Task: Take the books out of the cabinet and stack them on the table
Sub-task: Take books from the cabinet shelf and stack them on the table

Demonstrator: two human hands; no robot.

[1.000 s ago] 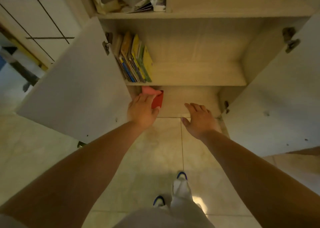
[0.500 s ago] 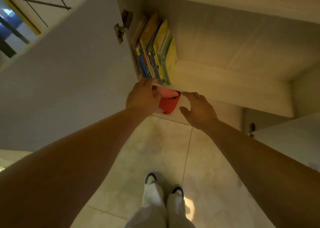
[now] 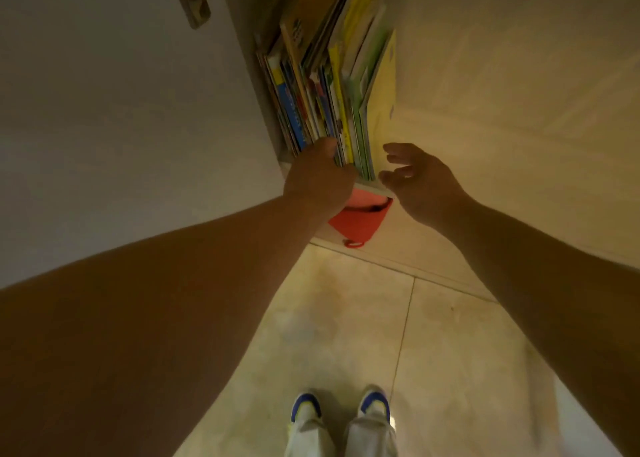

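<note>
A row of thin, colourful books point(image 3: 325, 85) stands upright at the left end of a cabinet shelf point(image 3: 485, 151), leaning against the cabinet's left wall. My left hand point(image 3: 318, 179) rests against the lower spines of the left and middle books, fingers curled and hidden behind the hand, so a grip cannot be confirmed. My right hand point(image 3: 422, 182) hovers just right of the outermost yellow book, fingers spread, holding nothing and not touching it. No table is in view.
A red pouch-like object point(image 3: 360, 219) lies on the lower shelf under the books. The open left cabinet door point(image 3: 121, 110) with its hinge point(image 3: 195, 2) fills the left side. Tiled floor point(image 3: 346, 335) and my shoes point(image 3: 306, 410) are below.
The view has closed in on the cabinet. My left hand rose from the red object to the book spines. My right hand lifted from the lower shelf to beside the books.
</note>
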